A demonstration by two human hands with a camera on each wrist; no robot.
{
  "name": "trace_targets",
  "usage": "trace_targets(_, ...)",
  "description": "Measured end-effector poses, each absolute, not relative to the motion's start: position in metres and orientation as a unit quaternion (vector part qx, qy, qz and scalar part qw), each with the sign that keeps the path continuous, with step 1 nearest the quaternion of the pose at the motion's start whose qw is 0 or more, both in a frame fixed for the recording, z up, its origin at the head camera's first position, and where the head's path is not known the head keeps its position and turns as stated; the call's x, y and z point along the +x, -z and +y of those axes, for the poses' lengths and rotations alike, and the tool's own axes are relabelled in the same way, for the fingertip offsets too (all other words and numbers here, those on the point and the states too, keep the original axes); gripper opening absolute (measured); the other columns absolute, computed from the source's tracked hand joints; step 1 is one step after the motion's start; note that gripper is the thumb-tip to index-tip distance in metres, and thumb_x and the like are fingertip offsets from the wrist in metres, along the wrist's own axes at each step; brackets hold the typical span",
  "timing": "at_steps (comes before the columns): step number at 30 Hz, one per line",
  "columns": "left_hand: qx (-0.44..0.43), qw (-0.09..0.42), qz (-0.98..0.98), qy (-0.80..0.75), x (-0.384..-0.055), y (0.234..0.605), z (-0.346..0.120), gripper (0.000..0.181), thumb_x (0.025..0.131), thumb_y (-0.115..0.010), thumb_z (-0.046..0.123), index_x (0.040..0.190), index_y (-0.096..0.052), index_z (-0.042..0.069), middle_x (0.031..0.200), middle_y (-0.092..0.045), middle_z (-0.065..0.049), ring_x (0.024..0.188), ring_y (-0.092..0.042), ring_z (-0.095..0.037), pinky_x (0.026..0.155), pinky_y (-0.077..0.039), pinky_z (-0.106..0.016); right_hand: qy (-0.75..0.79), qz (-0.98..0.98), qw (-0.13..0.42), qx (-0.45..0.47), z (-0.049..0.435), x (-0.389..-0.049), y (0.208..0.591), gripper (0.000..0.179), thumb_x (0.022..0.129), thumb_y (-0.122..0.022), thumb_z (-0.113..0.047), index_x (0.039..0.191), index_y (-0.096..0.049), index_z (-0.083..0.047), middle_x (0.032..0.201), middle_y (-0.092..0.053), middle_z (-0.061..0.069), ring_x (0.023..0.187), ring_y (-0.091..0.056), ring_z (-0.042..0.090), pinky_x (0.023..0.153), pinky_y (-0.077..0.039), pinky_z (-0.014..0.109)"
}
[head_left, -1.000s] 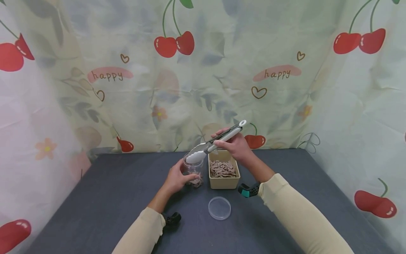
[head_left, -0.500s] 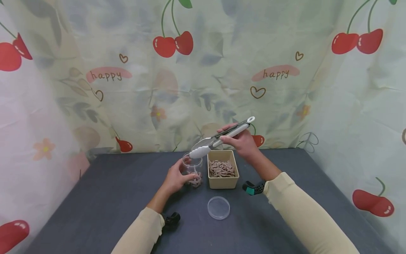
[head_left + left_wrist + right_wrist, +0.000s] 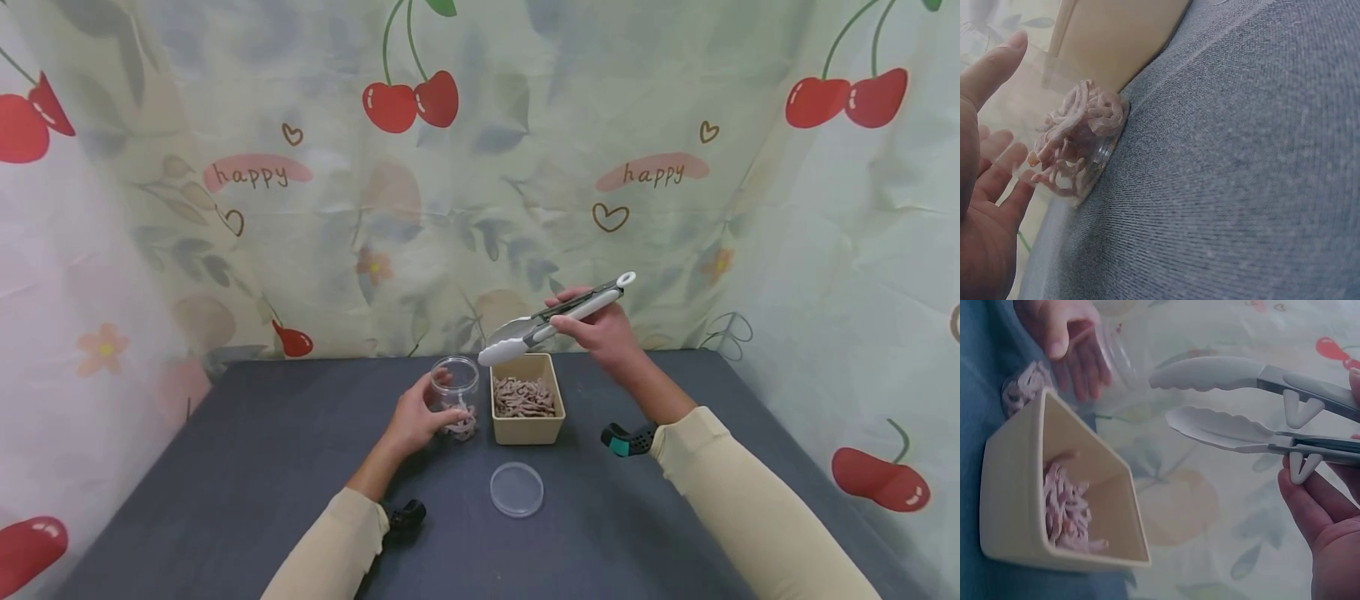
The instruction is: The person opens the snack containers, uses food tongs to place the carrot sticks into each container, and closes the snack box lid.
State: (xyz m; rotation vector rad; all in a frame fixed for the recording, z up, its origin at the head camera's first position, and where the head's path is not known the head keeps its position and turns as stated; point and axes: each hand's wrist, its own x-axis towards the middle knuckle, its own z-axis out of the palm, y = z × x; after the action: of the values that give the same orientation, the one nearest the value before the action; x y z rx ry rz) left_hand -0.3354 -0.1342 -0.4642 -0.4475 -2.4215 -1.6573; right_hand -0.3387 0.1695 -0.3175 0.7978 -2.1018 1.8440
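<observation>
Head view: leaving the lid [image 3: 517, 490] nearest on the bench [image 3: 450, 550]; holding the jar [image 3: 467, 392] of pale strips [image 3: 461, 428] in the left hand [image 3: 412, 421], curling fingers [image 3: 1017, 199] round it, beside the tan box [image 3: 528, 432]; beyond, grasping tongs [image 3: 1210, 372] in the right hand [image 3: 611, 333], drawing their parted, bare tips [image 3: 1188, 420] boxward, leaving the jar uncovered.
</observation>
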Motion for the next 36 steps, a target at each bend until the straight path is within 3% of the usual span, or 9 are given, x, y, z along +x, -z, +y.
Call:
trace_targets(3, -0.15, 0.086, -0.815, 0.553, -0.336, 0.464, -0.135, 0.078, 0.073, -0.087, 0.017, 0.139, -0.048, 0.001, 0.133, -0.058, -0.015, 0.122, -0.053, -0.032, 0.102, -0.041, -0.047, -0.629, -0.724, 0.106, 0.261, 0.177, -0.338, 0.32, 0.033, 0.088, -0.069, 0.002, 0.117, -0.056, 0.011, 0.111, -0.07, 0.007, 0.075, -0.059, 0.006, 0.057, -0.042, 0.019)
trace_targets(6, -0.149, 0.086, -0.815, 0.553, -0.336, 0.465, -0.135, 0.078, 0.073, -0.087, 0.018, 0.138, -0.049, 0.003, 0.133, -0.058, -0.015, 0.123, -0.053, -0.032, 0.102, -0.04, -0.047, -0.623, -0.731, 0.1, 0.258, 0.183, -0.338, 0.323, 0.033, 0.087, -0.069, 0.002, 0.117, -0.056, 0.011, 0.11, -0.07, 0.006, 0.079, -0.061, 0.005, 0.062, -0.047, 0.02)
trace_targets(13, -0.142, 0.084, -0.82, 0.548, -0.335, 0.464, -0.134, 0.077, 0.073, -0.087, 0.019, 0.139, -0.049, 0.007, 0.134, -0.057, -0.014, 0.124, -0.052, -0.032, 0.101, -0.041, -0.046, -0.587, -0.76, 0.103, 0.259, 0.195, -0.338, 0.332, 0.034, 0.087, -0.071, -0.001, 0.116, -0.057, 0.01, 0.119, -0.06, 0.032, 0.093, -0.066, 0.01, 0.076, -0.053, 0.023)
trace_targets(28, -0.141, 0.081, -0.82, 0.548, -0.335, 0.464, -0.134, 0.078, 0.074, -0.086, 0.017, 0.14, -0.047, 0.003, 0.134, -0.057, -0.015, 0.123, -0.053, -0.034, 0.1, -0.041, -0.047, -0.56, -0.783, 0.073, 0.259, 0.207, -0.339, 0.355, 0.037, 0.085, -0.074, -0.003, 0.115, -0.056, 0.011, 0.117, -0.061, 0.03, 0.095, -0.065, 0.012, 0.077, -0.053, 0.024)
trace_targets(36, -0.141, 0.081, -0.821, 0.547, -0.335, 0.463, -0.133, 0.078, 0.074, -0.086, 0.016, 0.14, -0.047, 0.002, 0.134, -0.057, -0.014, 0.123, -0.053, -0.034, 0.101, -0.041, -0.047, -0.541, -0.797, 0.06, 0.262, 0.206, -0.337, 0.364, 0.036, 0.084, -0.076, -0.004, 0.113, -0.058, 0.009, 0.115, -0.062, 0.03, 0.087, -0.066, 0.014, 0.073, -0.053, 0.024)
